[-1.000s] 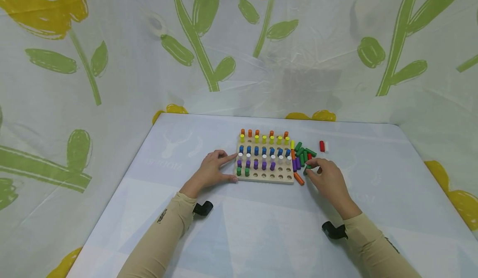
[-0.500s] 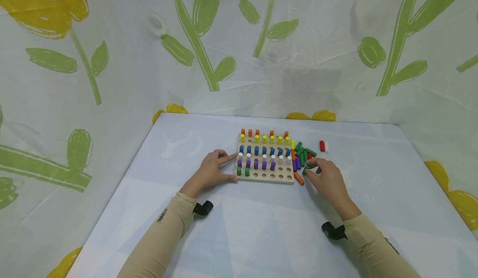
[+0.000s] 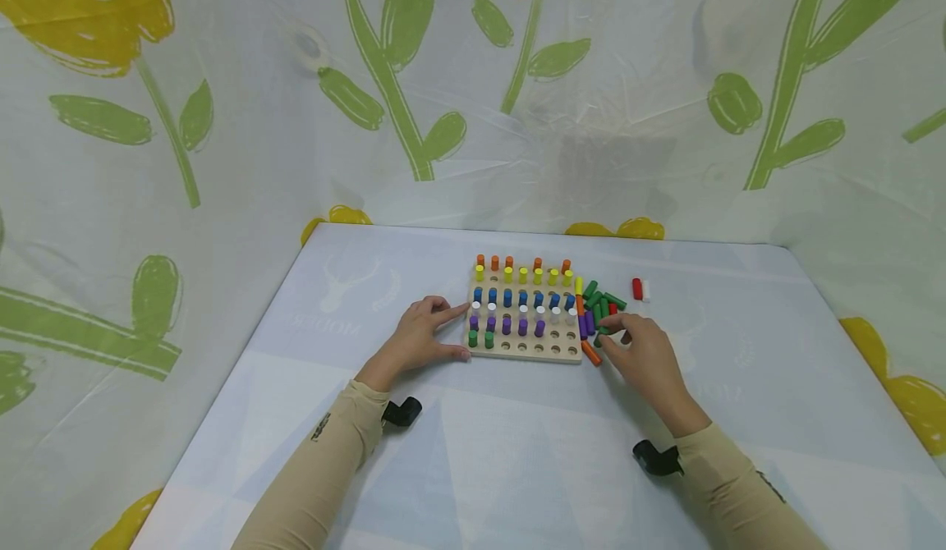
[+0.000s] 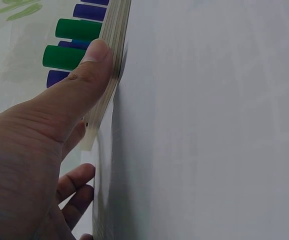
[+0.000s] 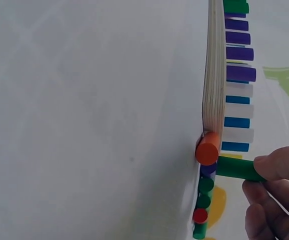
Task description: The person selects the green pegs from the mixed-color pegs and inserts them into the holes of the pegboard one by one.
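Note:
A wooden pegboard [image 3: 532, 351] stands on the table with rows of upright coloured pegs. At its near left corner my left hand [image 3: 423, 336] touches it, the straight thumb [image 4: 98, 50] on the front edge and the index finger at the left side. My right hand [image 3: 645, 357] pinches a green peg [image 5: 237, 168] between thumb and fingers, just right of the board. In the right wrist view the peg points toward the board, above an orange peg [image 5: 207, 150] lying at the board's corner. Loose green pegs [image 3: 594, 300] and purple pegs [image 3: 589, 323] lie beside it.
A red peg [image 3: 637, 289] and a white peg [image 3: 646, 291] lie apart from the pile, farther right. On the board, green pegs [image 3: 473, 339] fill the left of the front row, with bare holes [image 3: 539, 349] to their right. A flower-patterned sheet [image 3: 628, 164] hangs behind the table.
My right hand, with the green peg, has shifted slightly left toward the board, and the peg has tilted. My left hand and the board have stayed in place.

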